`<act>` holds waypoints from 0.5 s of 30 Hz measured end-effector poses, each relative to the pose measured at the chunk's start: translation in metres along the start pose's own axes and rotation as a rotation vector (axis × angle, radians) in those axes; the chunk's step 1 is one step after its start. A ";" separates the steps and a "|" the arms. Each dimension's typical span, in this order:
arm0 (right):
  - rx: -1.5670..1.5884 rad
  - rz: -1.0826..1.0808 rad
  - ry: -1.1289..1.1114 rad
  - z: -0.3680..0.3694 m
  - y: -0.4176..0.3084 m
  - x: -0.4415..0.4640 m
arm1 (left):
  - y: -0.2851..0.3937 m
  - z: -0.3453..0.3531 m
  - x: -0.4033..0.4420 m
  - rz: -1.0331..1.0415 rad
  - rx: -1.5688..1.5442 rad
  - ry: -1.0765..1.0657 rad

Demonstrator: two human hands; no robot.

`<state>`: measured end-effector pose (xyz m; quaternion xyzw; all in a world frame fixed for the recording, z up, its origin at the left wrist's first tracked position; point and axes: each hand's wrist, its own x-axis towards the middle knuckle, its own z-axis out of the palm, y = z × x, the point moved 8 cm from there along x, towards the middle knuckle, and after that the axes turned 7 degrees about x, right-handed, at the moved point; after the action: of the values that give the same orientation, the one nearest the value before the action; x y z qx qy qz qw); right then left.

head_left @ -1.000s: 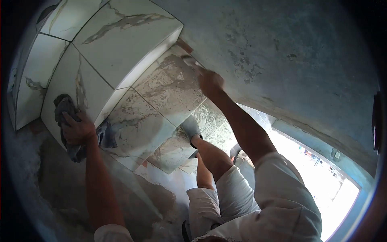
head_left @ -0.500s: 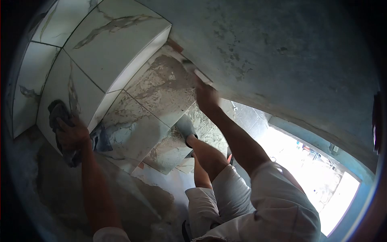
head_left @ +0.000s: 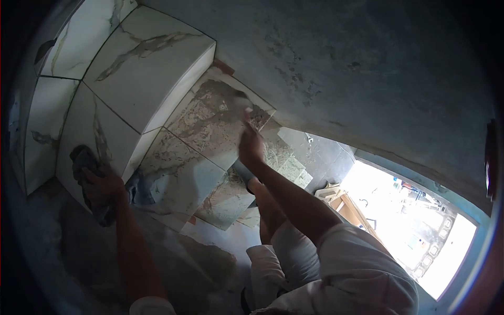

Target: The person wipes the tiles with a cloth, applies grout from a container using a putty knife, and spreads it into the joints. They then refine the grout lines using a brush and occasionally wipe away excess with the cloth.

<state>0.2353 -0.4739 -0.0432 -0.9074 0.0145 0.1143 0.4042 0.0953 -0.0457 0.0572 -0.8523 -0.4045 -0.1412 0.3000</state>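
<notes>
My left hand (head_left: 102,186) lies over a dark grey rag (head_left: 84,156), pressing it against the front edge of a white marble-patterned tile (head_left: 86,123). My right hand (head_left: 252,146) is closed round a short hand tool (head_left: 242,102) with a pale middle and a darker end. Motion blurs the tool, so its exact kind cannot be told. It is over a tile step (head_left: 197,118) covered with brown, dusty residue, close to the wall.
A grey plastered wall (head_left: 341,68) runs along the right. Lower tile steps (head_left: 210,202) go down past my leg (head_left: 270,210). A bright doorway (head_left: 409,226) opens at lower right, with a wooden object (head_left: 352,210) beside it. Another dark rag (head_left: 140,189) lies left of the steps.
My right hand has drawn the tool away from the wall, leftward and slightly down over the step. My left hand and rag sit slightly lower in view as the camera shifted.
</notes>
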 end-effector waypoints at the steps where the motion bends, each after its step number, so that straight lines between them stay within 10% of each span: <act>1: 0.074 0.218 -0.122 0.020 -0.017 0.023 | 0.003 -0.006 0.000 0.022 0.009 0.060; 6: 0.379 0.516 -0.032 0.117 -0.024 0.103 | 0.005 -0.010 -0.002 0.039 0.001 0.139; 8: 0.588 0.617 0.426 0.108 -0.018 0.085 | 0.005 -0.014 -0.002 0.042 0.012 0.163; 15: 0.299 0.342 0.005 0.112 -0.062 0.109 | 0.002 -0.004 -0.004 -0.012 0.046 0.105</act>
<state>0.3268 -0.3419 -0.0944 -0.8221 0.1860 0.1754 0.5087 0.0943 -0.0514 0.0579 -0.8342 -0.3965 -0.1781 0.3395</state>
